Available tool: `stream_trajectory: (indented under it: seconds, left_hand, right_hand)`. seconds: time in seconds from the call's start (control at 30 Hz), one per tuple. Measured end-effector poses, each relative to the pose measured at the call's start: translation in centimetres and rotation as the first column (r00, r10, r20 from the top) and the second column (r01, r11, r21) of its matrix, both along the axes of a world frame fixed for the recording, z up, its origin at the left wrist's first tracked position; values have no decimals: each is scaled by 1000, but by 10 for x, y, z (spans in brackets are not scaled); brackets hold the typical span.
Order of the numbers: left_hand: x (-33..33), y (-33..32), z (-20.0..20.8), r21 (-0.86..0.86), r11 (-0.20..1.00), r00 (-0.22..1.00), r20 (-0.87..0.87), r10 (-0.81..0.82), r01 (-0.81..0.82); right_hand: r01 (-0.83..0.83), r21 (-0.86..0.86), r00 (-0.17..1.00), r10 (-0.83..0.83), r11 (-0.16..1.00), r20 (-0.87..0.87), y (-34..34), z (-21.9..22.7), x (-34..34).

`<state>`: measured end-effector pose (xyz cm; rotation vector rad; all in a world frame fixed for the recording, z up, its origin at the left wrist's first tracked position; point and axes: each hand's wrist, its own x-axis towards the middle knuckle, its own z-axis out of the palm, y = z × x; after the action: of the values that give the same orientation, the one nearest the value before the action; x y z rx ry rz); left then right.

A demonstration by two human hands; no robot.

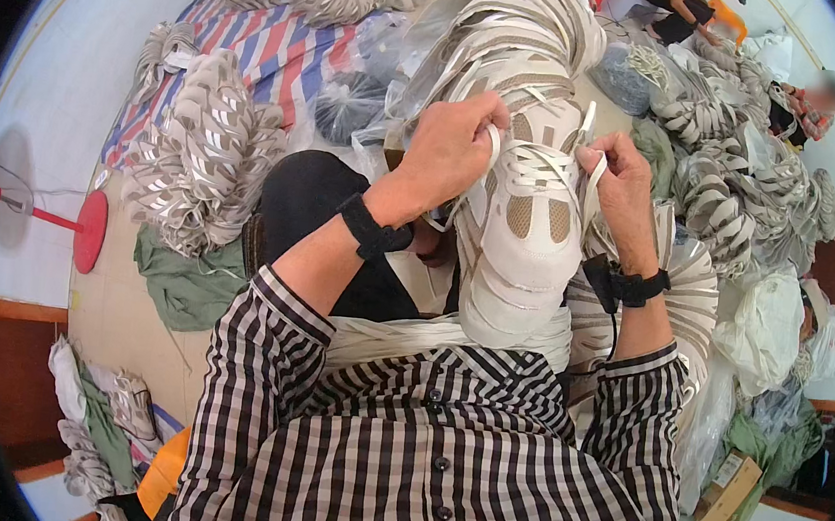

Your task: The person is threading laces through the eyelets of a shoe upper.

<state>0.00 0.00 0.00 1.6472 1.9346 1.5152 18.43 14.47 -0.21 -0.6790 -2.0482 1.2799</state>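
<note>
In front of me lies a white and beige shoe upper [536,197] with mesh panels, its toe toward my body. White shoelaces [538,162] cross over its front. My left hand [453,148] is closed in a pinch on a lace at the upper's left side. On the right side, my right hand [621,180] pinches a lace too, and the strand loops below its fingers. More uppers are nested beneath this one, their toes [503,314] showing below it. A curved row of stacked uppers [520,29] stretches away beyond my hands.
Bundles of uppers [206,155] stand at the left by a striped sheet [246,53]. More bundles [727,180] pile up at the right, near a white plastic bag [763,329] and a cardboard box [727,491]. Other people sit at the far right. A red stand [91,229] is at the left wall.
</note>
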Motion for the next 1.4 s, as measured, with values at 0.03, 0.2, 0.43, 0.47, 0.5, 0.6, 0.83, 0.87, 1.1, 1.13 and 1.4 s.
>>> stream_trajectory:
  seconds: [0.03, 0.2, 0.43, 0.47, 0.5, 0.6, 0.83, 0.87, 1.1, 1.13, 1.4]
  left_hand:
    - [3, 4, 1, 32, 999, 994, -109, 14, -11]
    - [-8, 14, 6, 26, 999, 956, -293, -30, 39]
    - [-15, -7, 10, -172, 981, 987, -122, -108, 87]
    - [-19, -9, 5, -107, 988, 974, -187, -126, 107]
    - [-19, -11, 9, -104, 988, 972, -193, -131, 113]
    - [-25, -17, 22, -26, 994, 834, -542, -102, 104]
    - [-13, 20, 41, -69, 951, 534, -814, -228, 301]
    - [-15, 23, 40, -145, 956, 442, -862, -248, 253]
    - [-42, 10, 54, -99, 977, 403, -899, -170, 190]
    - [-51, 7, 58, -88, 980, 394, -906, -154, 180]
    - [-59, -7, 34, -134, 975, 434, -878, -201, 179]
  right_hand:
    - [12, 7, 999, -11, 1000, -35, 2, -3, 1]
    - [45, 157, 992, -25, 987, -127, 6, -14, -7]
    - [-105, 78, 995, 104, 991, 12, -1, 11, 6]
    - [-124, 84, 992, 125, 989, -7, 3, 10, 8]
    - [-146, 89, 989, 149, 985, -24, 5, 12, 9]
    - [23, 307, 1000, -16, 952, -25, 12, 16, 12]
    - [-99, 829, 995, 83, 551, 64, 4, 37, -23]
    - [-177, 809, 984, 104, 561, 144, 6, 34, -27]
    - [-162, 791, 986, 131, 590, 104, 0, 34, -24]
    - [-171, 779, 985, 120, 604, 124, -2, 36, -22]
    - [-218, 705, 976, 160, 675, 150, 7, 33, -20]
